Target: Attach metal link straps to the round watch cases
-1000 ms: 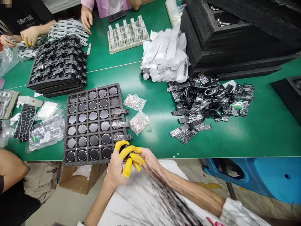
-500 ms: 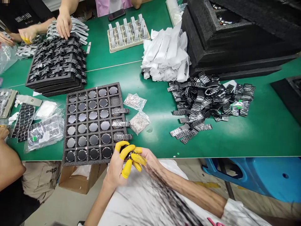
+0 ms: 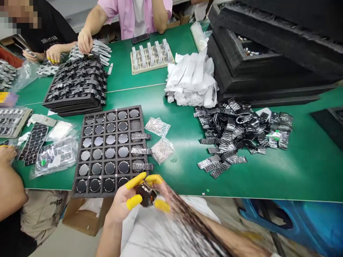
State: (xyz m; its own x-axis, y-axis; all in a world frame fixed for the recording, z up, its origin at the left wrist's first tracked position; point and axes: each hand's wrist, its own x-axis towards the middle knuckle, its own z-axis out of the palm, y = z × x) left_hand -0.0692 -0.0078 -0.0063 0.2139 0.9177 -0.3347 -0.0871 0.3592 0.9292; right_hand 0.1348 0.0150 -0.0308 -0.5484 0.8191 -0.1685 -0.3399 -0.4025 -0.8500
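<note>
Over my lap, at the table's front edge, a dark round watch case [image 3: 146,195] with a shiny metal rim is between my two hands. My left hand [image 3: 121,204] grips its left side, yellow covers on the fingertips. Fingers of my right hand [image 3: 164,192], also yellow-tipped, close on its right side; strands of dark hair hide part of that hand. Just beyond lies a black foam tray [image 3: 77,160] with rows of round watch cases. Three black metal link bands [image 3: 143,166] stick out over its right column.
Two bags of small metal pins [image 3: 162,151] lie right of the tray. Farther right are a heap of black link bands [image 3: 230,132], white wrapped pieces [image 3: 190,82] and stacked black foam [image 3: 241,71]. Co-workers' hands [image 3: 85,42] work at the far left. A blue stool [image 3: 300,225] stands below.
The view has shifted, so the table sits lower in the picture. My fingers have spread from a tight cluster, and the watch case shows more of its dark face.
</note>
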